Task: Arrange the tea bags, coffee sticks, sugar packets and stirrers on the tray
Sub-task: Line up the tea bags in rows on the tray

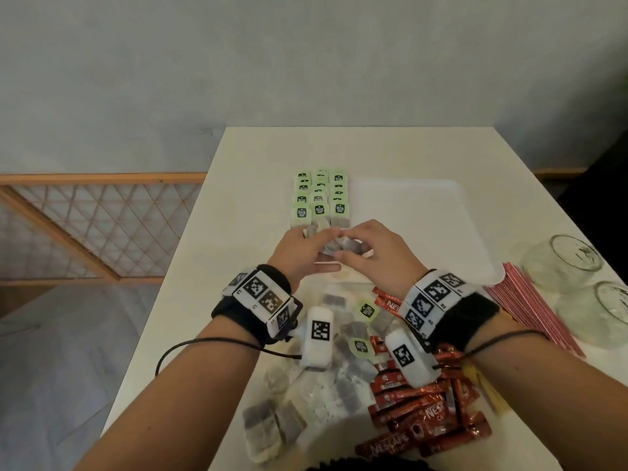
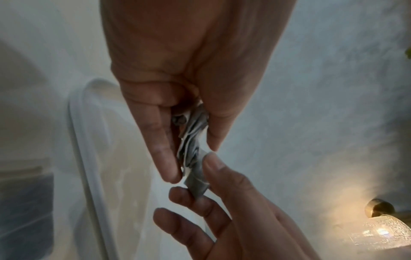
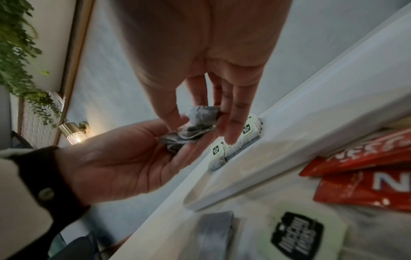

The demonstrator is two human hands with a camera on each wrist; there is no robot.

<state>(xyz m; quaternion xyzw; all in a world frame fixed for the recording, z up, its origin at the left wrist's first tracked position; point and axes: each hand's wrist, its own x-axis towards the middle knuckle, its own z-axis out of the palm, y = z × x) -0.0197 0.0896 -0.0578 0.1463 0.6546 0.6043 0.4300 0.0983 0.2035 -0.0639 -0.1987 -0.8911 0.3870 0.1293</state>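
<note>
My left hand point(image 1: 303, 250) and right hand point(image 1: 375, 253) both pinch tea bags point(image 1: 343, 247) above the tray point(image 1: 452, 212), whose left end holds rows of green-tagged tea bags point(image 1: 319, 198).

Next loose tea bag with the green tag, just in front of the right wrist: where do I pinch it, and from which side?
Probably pinch the green tag at its edges, coming straight down from above. It lies flat and face-up on top of the tea bag pile, while the pouches overlap and the coffee sticks crowd its right side.
</note>
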